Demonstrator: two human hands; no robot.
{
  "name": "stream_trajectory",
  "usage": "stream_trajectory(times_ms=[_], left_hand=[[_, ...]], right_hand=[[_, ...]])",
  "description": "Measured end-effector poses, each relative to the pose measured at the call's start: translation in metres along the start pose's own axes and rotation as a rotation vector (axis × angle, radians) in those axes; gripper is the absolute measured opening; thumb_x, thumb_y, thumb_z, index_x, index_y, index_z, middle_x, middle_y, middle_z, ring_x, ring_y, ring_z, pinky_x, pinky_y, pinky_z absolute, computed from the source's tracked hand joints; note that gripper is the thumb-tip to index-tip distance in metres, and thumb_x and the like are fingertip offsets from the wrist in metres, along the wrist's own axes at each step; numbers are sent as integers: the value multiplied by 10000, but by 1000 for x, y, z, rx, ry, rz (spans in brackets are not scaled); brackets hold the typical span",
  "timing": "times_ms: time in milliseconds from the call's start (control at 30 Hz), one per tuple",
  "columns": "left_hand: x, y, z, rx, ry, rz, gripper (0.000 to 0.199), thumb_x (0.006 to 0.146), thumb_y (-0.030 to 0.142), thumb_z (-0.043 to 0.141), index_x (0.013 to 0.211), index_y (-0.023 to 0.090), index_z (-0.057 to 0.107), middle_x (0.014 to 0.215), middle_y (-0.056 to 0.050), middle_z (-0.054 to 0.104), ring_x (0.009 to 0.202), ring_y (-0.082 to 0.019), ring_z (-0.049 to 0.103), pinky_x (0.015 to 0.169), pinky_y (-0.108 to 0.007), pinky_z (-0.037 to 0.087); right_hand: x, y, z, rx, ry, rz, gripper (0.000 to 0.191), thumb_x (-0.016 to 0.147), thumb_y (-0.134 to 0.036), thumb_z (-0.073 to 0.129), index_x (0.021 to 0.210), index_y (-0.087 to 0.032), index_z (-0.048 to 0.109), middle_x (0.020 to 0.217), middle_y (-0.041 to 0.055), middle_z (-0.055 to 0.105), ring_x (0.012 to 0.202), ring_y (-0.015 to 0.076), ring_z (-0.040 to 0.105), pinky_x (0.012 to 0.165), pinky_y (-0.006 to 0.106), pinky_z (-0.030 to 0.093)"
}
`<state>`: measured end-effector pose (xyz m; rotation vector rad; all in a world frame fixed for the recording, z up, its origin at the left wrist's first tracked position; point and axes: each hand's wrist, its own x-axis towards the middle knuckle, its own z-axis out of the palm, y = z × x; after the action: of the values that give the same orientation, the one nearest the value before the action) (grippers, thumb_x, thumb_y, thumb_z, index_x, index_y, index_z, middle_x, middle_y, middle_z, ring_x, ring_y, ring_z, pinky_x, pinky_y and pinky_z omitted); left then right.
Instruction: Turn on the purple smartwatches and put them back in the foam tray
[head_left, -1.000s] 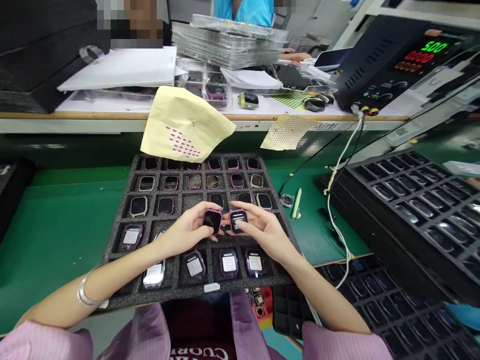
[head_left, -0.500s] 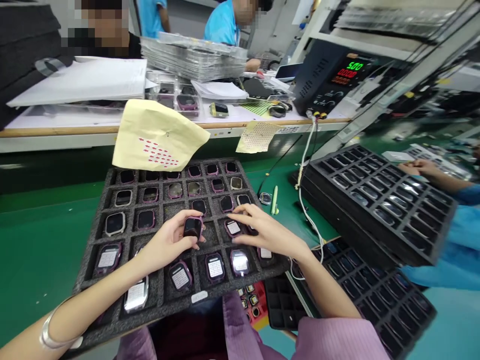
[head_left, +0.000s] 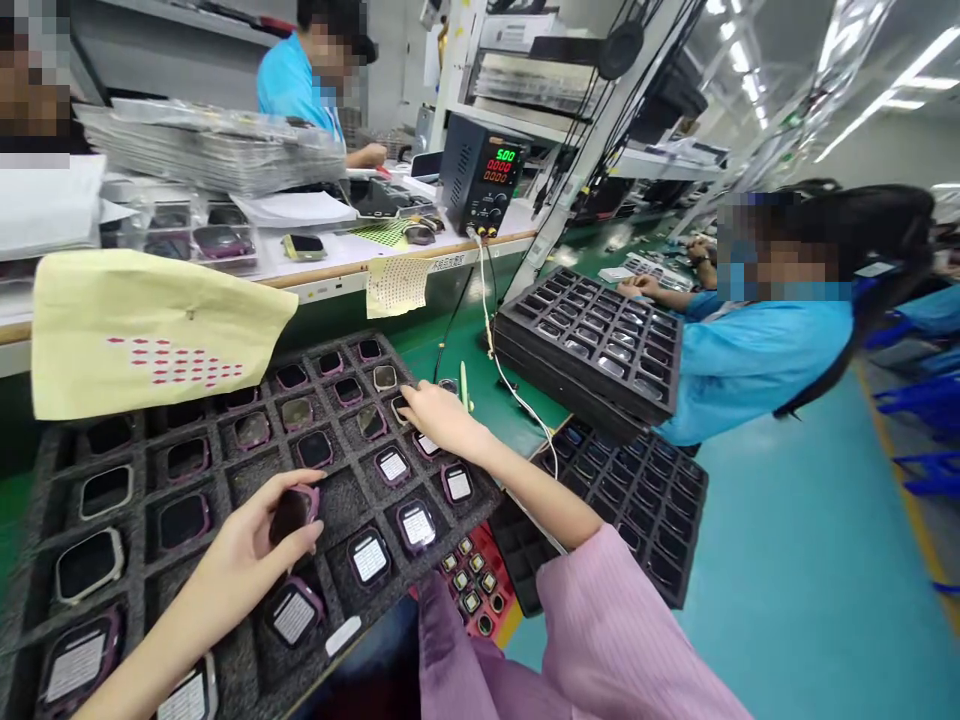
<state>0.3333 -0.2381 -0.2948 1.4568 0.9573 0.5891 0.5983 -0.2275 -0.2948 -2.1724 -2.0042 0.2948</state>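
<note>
A dark foam tray (head_left: 244, 478) with square compartments holds several watch-like units, some purple-framed, some silver, a few with white labels. My left hand (head_left: 255, 540) grips a purple-framed watch unit (head_left: 292, 512) between thumb and fingers, above the tray's middle. Over the tray's right side reaches my right hand (head_left: 444, 418), its fingers bent down at a silver-framed unit (head_left: 400, 408) in a compartment. Whether those fingertips grip it cannot be made out. An unfilled compartment (head_left: 337, 508) lies just right of the held unit.
A yellow paper (head_left: 150, 330) overhangs the tray's back left. Stacked black trays (head_left: 585, 340) stand at the right, with a white cable (head_left: 517, 385) before them. Behind are a power supply (head_left: 480, 175) and plastic trays (head_left: 210, 145). A person in blue (head_left: 757, 350) sits at the right.
The view has swung to the right. My right hand has moved towards the tray's back right edge, near a silver-framed unit. My left hand still holds the purple unit, now tilted more.
</note>
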Motion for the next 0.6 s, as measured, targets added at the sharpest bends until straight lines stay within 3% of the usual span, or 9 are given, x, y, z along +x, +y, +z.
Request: stream_trajectory(times_ms=[100, 200, 333, 500, 600], left_hand=[[-1, 1, 1, 33, -6, 7, 472, 742, 440, 645, 1141, 202, 560, 958, -40, 606, 696, -164, 558, 639, -272, 507], [-1, -1, -1, 89, -31, 33, 457, 746, 397, 648, 1150, 204, 555, 1051, -57, 603, 839, -201, 582, 668, -266, 501], [-1, -4, -5, 127, -37, 66, 434, 771, 350, 638, 1166, 205, 533, 1105, -57, 591, 927, -204, 578, 731, -258, 494], [0, -3, -7, 103, -13, 82, 353, 775, 318, 638, 1092, 199, 537, 1042, -39, 582, 798, -162, 567, 682, -245, 483], [2, 0, -8, 64, 15, 61, 345, 774, 310, 643, 1077, 190, 531, 960, -21, 568, 718, -142, 546, 627, -240, 463]], right_hand=[[6, 6, 2, 103, -7, 4, 278, 846, -249, 680, 1066, -124, 563, 954, 137, 636, 934, 290, 619, 780, 349, 448], [15, 11, 5, 246, 11, 19, 370, 760, -204, 749, 1063, -102, 564, 818, 71, 649, 824, 254, 625, 715, 317, 438], [19, 8, -1, 490, 22, -22, 117, 819, -205, 664, 852, -112, 601, 675, 15, 614, 726, 208, 620, 669, 296, 450], [12, -26, -27, 889, -26, -196, 118, 929, -251, 518, 1003, -161, 526, 1014, 59, 675, 902, 157, 660, 790, 288, 524], [8, -48, -34, 1410, -283, -312, 222, 897, -252, 582, 1089, -168, 510, 1119, 92, 672, 1003, 189, 666, 909, 351, 511]])
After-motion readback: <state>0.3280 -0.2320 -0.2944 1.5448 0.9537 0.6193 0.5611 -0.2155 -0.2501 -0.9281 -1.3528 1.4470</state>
